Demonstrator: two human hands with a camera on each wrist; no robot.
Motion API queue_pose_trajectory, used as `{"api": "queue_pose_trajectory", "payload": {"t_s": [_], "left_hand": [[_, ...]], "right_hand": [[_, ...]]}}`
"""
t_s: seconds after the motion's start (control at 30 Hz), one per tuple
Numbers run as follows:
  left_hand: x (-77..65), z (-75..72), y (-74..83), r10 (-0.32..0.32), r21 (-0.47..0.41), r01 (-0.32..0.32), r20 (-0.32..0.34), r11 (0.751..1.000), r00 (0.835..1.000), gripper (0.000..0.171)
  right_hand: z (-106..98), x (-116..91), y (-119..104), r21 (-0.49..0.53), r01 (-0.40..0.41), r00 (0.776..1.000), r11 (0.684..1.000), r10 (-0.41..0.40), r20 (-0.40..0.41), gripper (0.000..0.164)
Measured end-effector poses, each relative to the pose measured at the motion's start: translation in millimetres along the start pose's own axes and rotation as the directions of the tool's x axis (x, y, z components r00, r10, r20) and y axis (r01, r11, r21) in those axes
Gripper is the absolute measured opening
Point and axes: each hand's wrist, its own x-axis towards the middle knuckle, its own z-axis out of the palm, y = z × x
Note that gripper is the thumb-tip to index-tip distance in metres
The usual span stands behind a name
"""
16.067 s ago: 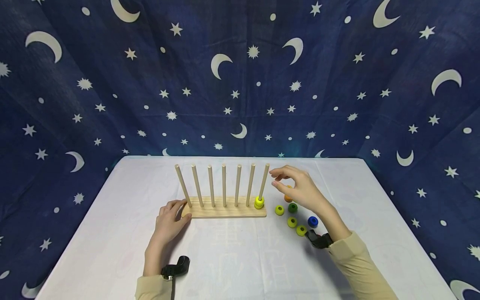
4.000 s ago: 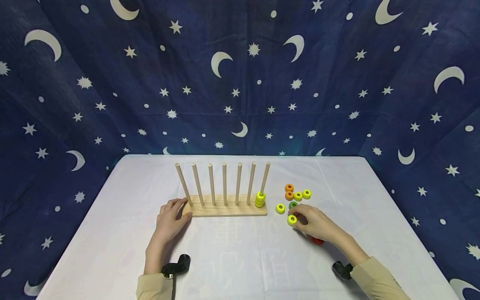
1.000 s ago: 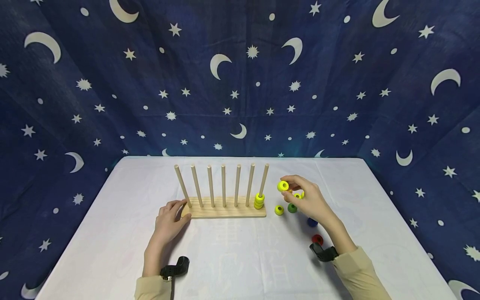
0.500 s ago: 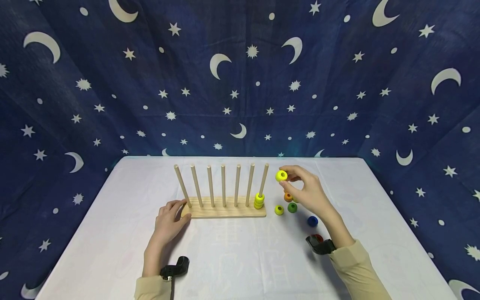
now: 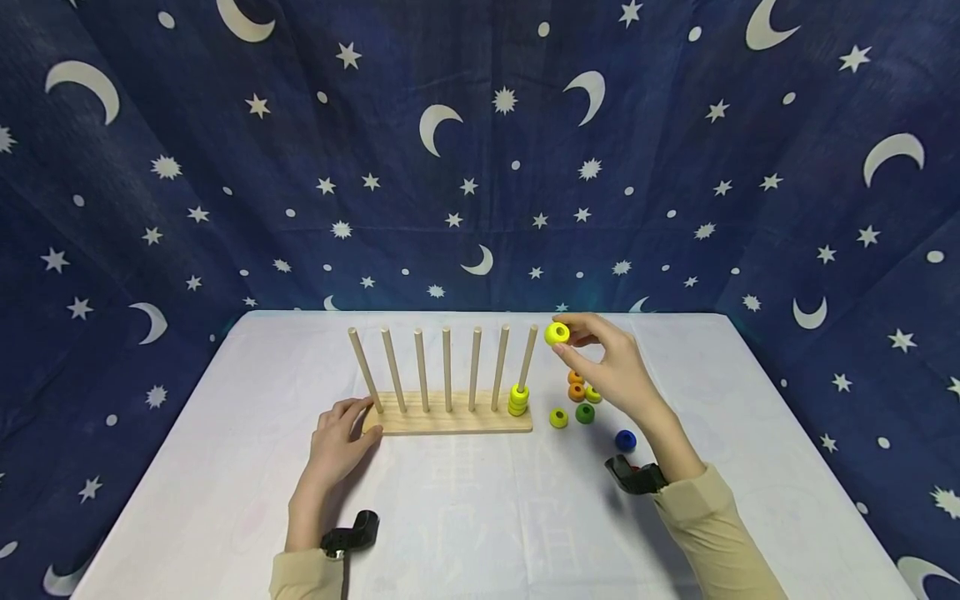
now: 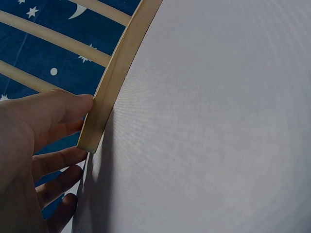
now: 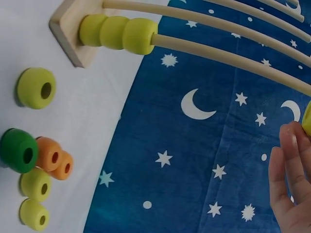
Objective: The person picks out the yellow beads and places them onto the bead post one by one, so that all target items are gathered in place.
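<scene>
A wooden peg rack (image 5: 450, 424) with several upright pegs stands on the white table. Three yellow beads (image 5: 518, 400) are stacked on its rightmost peg. My right hand (image 5: 611, 362) pinches another yellow bead (image 5: 557, 334) between thumb and fingers, raised beside the top of that peg. In the right wrist view only an edge of the held bead (image 7: 307, 119) shows, near the peg's tip. My left hand (image 5: 339, 446) holds the rack's left end, thumb at the front edge and fingers around the side; the left wrist view shows the thumb (image 6: 73, 106) against the base.
Right of the rack lie loose beads: yellow (image 5: 558, 418), green (image 5: 585, 413), orange (image 5: 576, 392) and blue (image 5: 626, 441). A red one (image 5: 635, 468) is mostly hidden behind the right wrist camera (image 5: 633, 477). A dark blue star-and-moon cloth (image 5: 480, 167) hangs behind the table.
Across the earlier frames a third yellow bead came onto the rightmost peg. Over the last second my right hand raised another yellow bead up and left toward the peg's top. My left hand stayed put.
</scene>
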Motion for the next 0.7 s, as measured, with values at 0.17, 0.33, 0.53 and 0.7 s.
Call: {"api": "queue_pose_trajectory", "payload": {"t_s": [0.17,0.33,0.53,0.7], "left_hand": [[0.4,0.0,-0.4,0.002,0.0,-0.002,-0.001,1.0,1.0,0.056],[0.1,-0.2,-0.8,0.008,0.0,-0.008,-0.003,1.0,1.0,0.056],[-0.2,-0.5,-1.0,0.013,0.0,-0.013,-0.006,1.0,1.0,0.056],[-0.2,-0.5,-0.2,0.009,-0.003,-0.009,-0.005,1.0,1.0,0.056]], "right_hand": [[0.6,4.4,-4.5,0.006,0.009,1.0,1.0,-0.009,-0.007,0.037],[1.3,7.8,-8.0,0.034,0.034,0.999,0.999,-0.033,-0.018,0.038],[2.9,12.2,-11.9,0.047,0.061,0.998,0.997,-0.061,-0.016,0.039],[3.8,14.5,-15.7,0.057,0.049,0.999,0.997,-0.049,-0.001,0.039]]}}
